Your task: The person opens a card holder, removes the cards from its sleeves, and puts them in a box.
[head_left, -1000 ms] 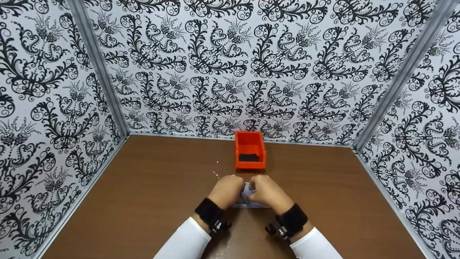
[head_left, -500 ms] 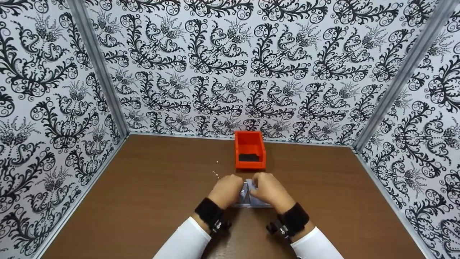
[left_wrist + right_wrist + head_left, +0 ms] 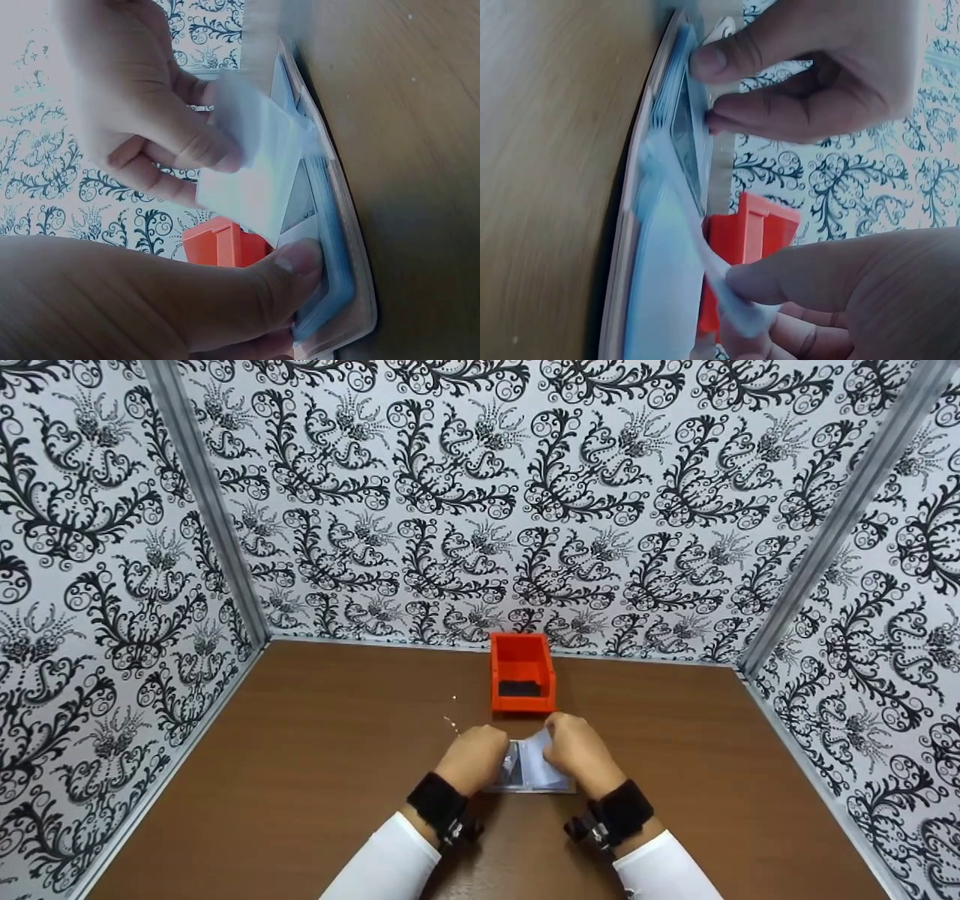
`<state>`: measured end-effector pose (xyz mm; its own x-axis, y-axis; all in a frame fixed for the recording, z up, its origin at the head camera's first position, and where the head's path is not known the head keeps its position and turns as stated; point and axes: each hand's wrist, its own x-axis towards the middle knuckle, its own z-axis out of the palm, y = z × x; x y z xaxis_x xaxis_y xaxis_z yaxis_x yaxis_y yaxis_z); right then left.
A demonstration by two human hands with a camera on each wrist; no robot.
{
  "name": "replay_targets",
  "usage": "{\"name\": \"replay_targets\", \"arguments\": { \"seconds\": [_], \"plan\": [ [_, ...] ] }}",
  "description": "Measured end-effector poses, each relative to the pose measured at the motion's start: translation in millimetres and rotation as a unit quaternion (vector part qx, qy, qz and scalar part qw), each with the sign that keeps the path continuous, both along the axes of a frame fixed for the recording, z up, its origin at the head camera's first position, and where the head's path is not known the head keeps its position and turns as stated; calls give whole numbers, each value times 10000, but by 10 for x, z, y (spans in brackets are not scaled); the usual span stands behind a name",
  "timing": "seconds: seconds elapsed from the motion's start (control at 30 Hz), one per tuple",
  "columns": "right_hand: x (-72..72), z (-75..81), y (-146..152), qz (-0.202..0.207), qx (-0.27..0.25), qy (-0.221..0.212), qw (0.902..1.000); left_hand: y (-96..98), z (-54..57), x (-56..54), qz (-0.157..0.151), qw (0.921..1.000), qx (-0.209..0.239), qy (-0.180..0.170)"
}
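Note:
A small card holder [image 3: 513,771] with clear plastic sleeves lies spread open on the brown table. My left hand [image 3: 472,756] holds its left half; in the left wrist view the thumb [image 3: 300,259] is on top of the sleeves. My right hand [image 3: 581,751] pinches one sleeve [image 3: 251,187] between thumb and fingers, lifted and bent over the right half. Its whitish surface catches the light. Under it, more sleeves [image 3: 664,277] show on the right side. A dark picture or card [image 3: 684,135] shows on the left side.
An orange-red plastic bin [image 3: 523,704] with something dark in it stands just behind the hands. Small pale specks [image 3: 451,723] mark the table [image 3: 337,750] to the left. Patterned walls [image 3: 480,510] close off the back and both sides.
My right hand has moved to the right, turning the pinched sleeve over from the middle and uncovering more of the holder. My left hand has stayed in place.

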<state>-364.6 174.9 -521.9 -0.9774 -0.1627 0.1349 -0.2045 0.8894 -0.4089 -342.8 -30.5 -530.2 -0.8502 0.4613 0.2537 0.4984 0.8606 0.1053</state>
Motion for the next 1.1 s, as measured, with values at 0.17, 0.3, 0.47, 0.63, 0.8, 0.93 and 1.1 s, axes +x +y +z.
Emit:
{"name": "replay_targets", "arguments": {
  "seconds": [0.17, 0.3, 0.47, 0.63, 0.8, 0.93, 1.1],
  "plan": [
    [-41, -37, 92, -9, -128, -282, 9995, 2, 2, 7, 6, 9999, -8, -132],
    [-66, -57, 142, -8, -218, -428, 9988, 1, 7, 14, -1, 9999, -4, -134],
    [-74, -74, 182, 33, -195, -485, 9986, 1, 6, 22, 25, 10000, -11, -93],
    [-57, -53, 190, -101, 90, -398, 9991, 4, -3, 24, -13, 9997, -150, 208],
    [-33, 13, 132, -84, -205, -330, 9992, 6, 4, 28, -22, 9993, -229, 279],
    [-6, 69, 33, 517, -1725, -848, 9800, -2, 0, 26, -64, 9996, -182, 225],
    [14, 45, -63, 882, -2506, -1254, 9559, -10, -1, 18, -90, 9998, -121, 140]
  ]
}}
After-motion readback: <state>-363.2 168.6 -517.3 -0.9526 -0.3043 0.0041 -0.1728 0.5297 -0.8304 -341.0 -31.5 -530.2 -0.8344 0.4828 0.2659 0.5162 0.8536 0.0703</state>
